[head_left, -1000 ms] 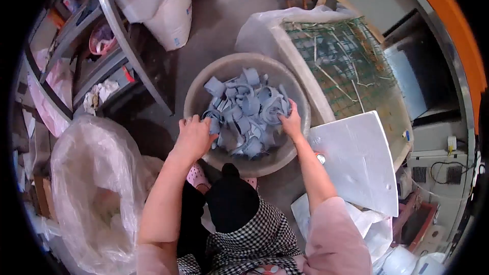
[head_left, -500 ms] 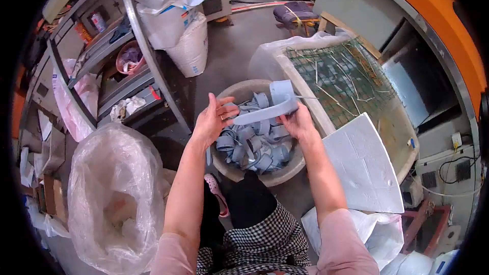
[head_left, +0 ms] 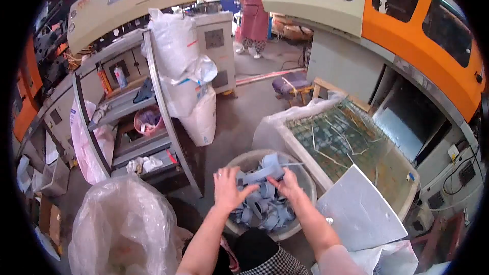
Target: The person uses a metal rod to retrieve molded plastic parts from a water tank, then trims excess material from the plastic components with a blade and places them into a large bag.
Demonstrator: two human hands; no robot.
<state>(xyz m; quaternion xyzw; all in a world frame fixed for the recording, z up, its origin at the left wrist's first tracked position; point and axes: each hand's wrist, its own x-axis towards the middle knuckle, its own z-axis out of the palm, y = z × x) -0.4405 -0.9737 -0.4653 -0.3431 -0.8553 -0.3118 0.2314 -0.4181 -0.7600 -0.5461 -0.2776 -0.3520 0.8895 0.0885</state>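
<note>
You are holding a bent gray piece (head_left: 267, 171) over a big round tub (head_left: 307, 192), and it is sitting up near the tub's 12 o'clock side. Your right hand (head_left: 289, 184) is gripping the piece from its 4 o'clock side, with thumb and fingers pinching it. Your left hand (head_left: 232, 191) is hovering by the piece's 9 o'clock end. Its thumb and fingers are standing wide apart, and I cannot tell if they are touching it. Lots more curly gray parts (head_left: 270, 216) are lying in a messy heap inside the tub, below your hands.

Around the tub, a big clear bag (head_left: 122, 209) is standing open at 8 o'clock. A metal rack (head_left: 175, 145) is standing at 10 o'clock, and fat white sacks (head_left: 202, 117) are leaning together at 11 o'clock. A green net (head_left: 331, 137) is lying over a big box at 2 o'clock. A flat white board (head_left: 361, 209) is resting at 3 o'clock.
</note>
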